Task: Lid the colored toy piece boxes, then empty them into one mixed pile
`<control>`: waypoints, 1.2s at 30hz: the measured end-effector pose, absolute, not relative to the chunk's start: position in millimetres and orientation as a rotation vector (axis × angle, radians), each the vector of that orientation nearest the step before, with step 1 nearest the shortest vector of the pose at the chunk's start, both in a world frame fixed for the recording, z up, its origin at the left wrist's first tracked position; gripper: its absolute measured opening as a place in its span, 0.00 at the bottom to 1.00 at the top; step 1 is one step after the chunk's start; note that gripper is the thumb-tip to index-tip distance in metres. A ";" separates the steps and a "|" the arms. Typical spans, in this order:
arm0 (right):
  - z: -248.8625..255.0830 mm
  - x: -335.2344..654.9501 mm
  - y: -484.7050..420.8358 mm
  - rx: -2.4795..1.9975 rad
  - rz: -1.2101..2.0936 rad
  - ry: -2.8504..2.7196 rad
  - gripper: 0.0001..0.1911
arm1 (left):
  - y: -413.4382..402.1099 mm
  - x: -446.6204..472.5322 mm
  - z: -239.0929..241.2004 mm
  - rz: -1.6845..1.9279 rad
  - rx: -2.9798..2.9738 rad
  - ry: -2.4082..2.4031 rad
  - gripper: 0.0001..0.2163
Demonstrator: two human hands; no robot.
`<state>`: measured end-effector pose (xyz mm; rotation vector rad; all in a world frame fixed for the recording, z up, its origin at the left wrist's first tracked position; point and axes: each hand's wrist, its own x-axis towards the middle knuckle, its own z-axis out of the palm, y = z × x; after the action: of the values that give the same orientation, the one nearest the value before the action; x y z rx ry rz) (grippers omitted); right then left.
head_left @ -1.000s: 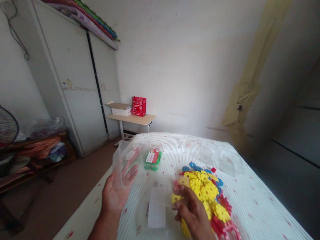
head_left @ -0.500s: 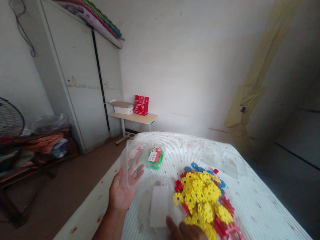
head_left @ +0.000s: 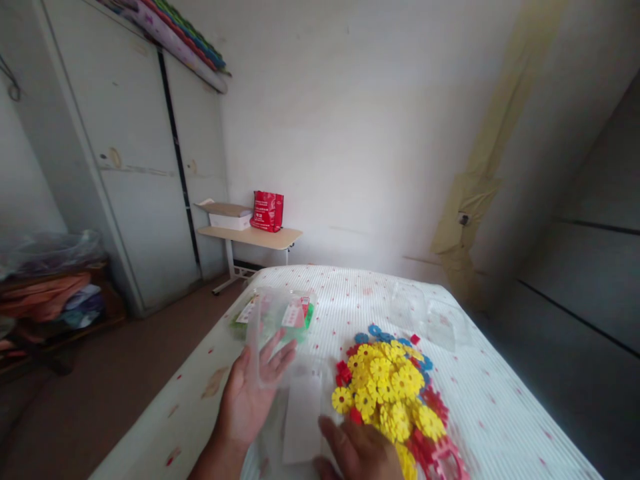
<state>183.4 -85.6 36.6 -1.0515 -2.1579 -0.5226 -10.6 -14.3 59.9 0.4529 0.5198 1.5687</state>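
Observation:
My left hand holds a clear plastic container up off the table. The fingers show through its wall and the thumb lies along the near side. My right hand, a little blurred, is low over the table with thumb and forefinger apart, by the right edge of a white card. Clear plastic surrounds the card. Beside this hand lies a heap of yellow flower-shaped plastic pieces, with red pieces and blue pieces around its edges.
Behind the held container sit clear boxes, one with green pieces and a red-and-white label. Clear plastic trays lie at the table's far right. A side table with a red bag stands by the wall.
The view has turned slightly right. The held container now overlaps the boxes behind it. My right hand has come further into view, its thumb now showing below the forefinger.

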 end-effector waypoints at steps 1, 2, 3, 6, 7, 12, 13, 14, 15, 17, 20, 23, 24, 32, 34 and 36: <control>46.5 185.9 -82.2 -1.062 -0.512 -2.125 0.15 | -15.7 -5.7 59.9 1.543 0.441 0.523 0.26; 56.6 187.4 -78.6 -1.083 -0.505 -2.089 0.16 | -17.5 -0.6 60.2 1.520 0.436 0.524 0.26; 66.1 187.7 -75.2 -1.109 -0.501 -2.056 0.17 | -19.7 4.7 60.7 1.497 0.435 0.525 0.26; 86.1 180.1 -67.0 -1.160 -0.441 -2.071 0.17 | -26.9 19.6 62.3 1.446 0.441 0.554 0.25; 89.3 175.9 -65.3 -1.167 -0.402 -2.111 0.14 | -28.8 23.6 62.2 1.432 0.439 0.569 0.26; 98.3 171.6 -52.6 -1.189 -0.339 -2.280 0.10 | -26.7 30.3 54.1 1.437 0.471 0.653 0.27; 102.2 177.2 -46.1 -1.210 -0.353 -2.290 0.10 | -24.3 29.2 52.1 1.471 0.487 0.667 0.27; 107.1 185.0 -37.3 -1.255 -0.371 -2.293 0.10 | -21.8 27.4 50.6 1.507 0.504 0.676 0.28; 112.5 194.4 -26.4 -1.336 -0.394 -2.295 0.11 | -19.4 25.4 49.6 1.538 0.522 0.679 0.28; 122.5 215.7 1.0 -1.599 -0.494 -2.282 0.09 | -16.0 21.0 49.8 1.570 0.554 0.678 0.29; 127.5 243.9 46.3 -1.842 -0.563 -2.275 0.09 | -14.9 16.7 52.1 1.575 0.593 0.691 0.30; 118.5 260.0 82.1 -1.946 -0.550 -2.282 0.08 | -15.8 15.6 51.0 1.571 0.611 0.708 0.30; 113.9 262.8 90.4 -1.982 -0.540 -2.283 0.08 | -15.8 15.3 49.5 1.570 0.619 0.708 0.29; 94.9 268.1 108.8 -2.257 -0.394 -2.247 0.09 | -17.5 -0.5 51.9 1.494 0.993 1.065 0.19; 97.5 265.6 106.4 -2.263 -0.355 -2.247 0.08 | -19.6 -9.8 57.7 1.488 1.130 1.259 0.17; 101.6 260.0 101.4 -2.231 -0.311 -2.262 0.08 | -22.4 -22.1 61.4 1.490 1.260 1.460 0.15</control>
<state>260.0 101.4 101.6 -2.2314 -2.2618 -0.3106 -22.1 -22.4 61.4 1.2603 1.4596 1.4901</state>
